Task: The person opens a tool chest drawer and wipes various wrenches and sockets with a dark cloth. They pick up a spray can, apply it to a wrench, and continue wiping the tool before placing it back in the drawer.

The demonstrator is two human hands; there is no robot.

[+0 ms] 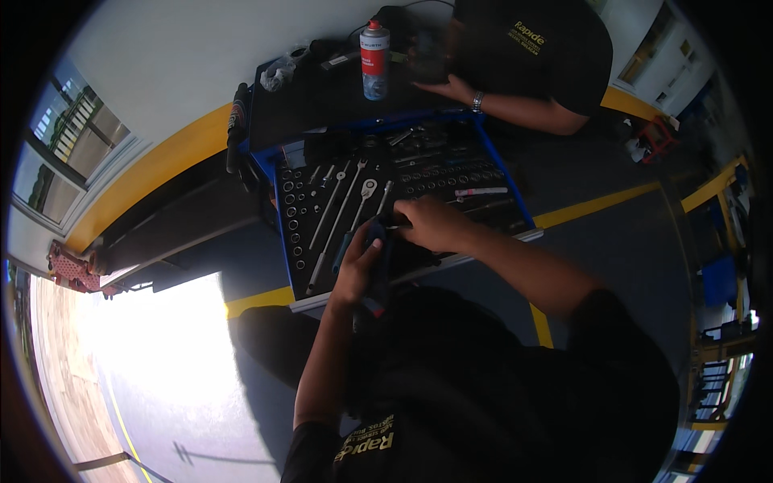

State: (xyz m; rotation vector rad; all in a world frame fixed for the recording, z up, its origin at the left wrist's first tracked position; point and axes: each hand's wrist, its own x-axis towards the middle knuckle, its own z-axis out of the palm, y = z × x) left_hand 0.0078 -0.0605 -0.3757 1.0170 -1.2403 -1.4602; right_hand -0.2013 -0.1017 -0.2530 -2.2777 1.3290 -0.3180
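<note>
Over the blue-sided, black-lined tool drawer (527, 236), the left hand (354, 270) has its fingers clamped around a dark, elongated handheld tool (382, 262), long axis pointing roughly drawerward. The right hand (431, 225)'s fingers curl just right of its far end, can't tell if gripping tbh.

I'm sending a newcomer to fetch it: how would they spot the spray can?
Find the blue-edged tool cabinet. On its black top, beyond the open drawer, the spray can stands upright. Its red cap and red label set it apart from the crumpled clear plastic to its left.
</note>
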